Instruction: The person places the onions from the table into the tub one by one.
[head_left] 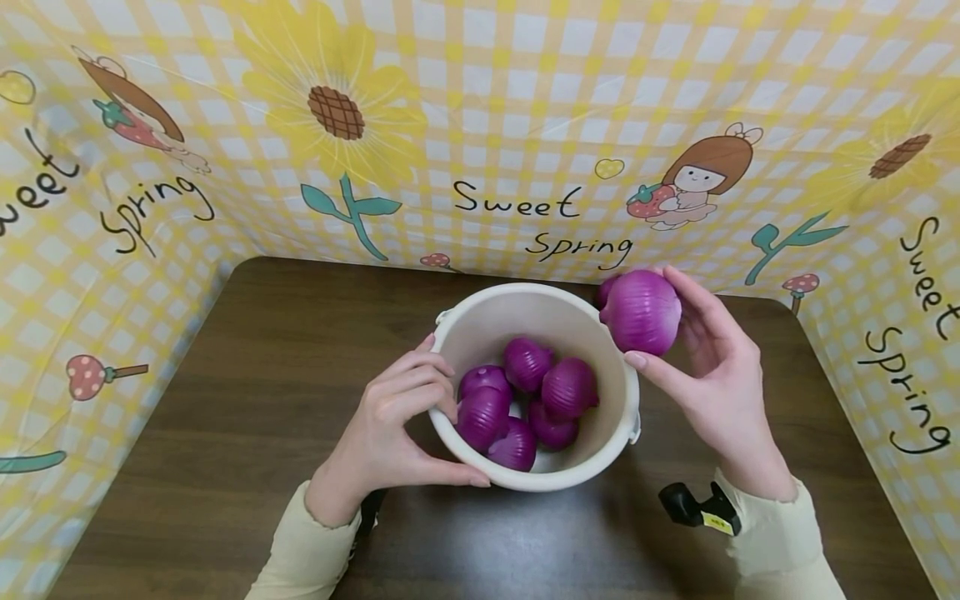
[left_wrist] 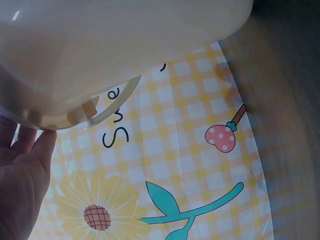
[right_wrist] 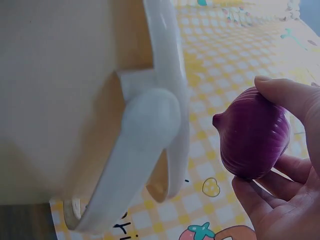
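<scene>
A white bucket [head_left: 577, 475] stands on the table with several purple onions [head_left: 570, 387] inside it. My left hand [head_left: 397, 421] grips its left rim, fingers over the edge and thumb along the front. Up at the right rim, my right hand [head_left: 712, 367] holds another purple onion [head_left: 643, 312] between thumb and fingers. In the right wrist view this onion [right_wrist: 255, 135] is beside the bucket's rim, its pointed tip towards the bucket. Partly hidden behind it, a further purple onion [head_left: 606, 288] shows past the bucket's far right side.
The dark wooden table [head_left: 225, 417] is bordered by a yellow checked cloth [head_left: 510, 108] at the back and both sides. The bucket's white handle [right_wrist: 125, 160] hangs down along its outside. A black wrist mount [head_left: 701, 508] sticks out from the right sleeve.
</scene>
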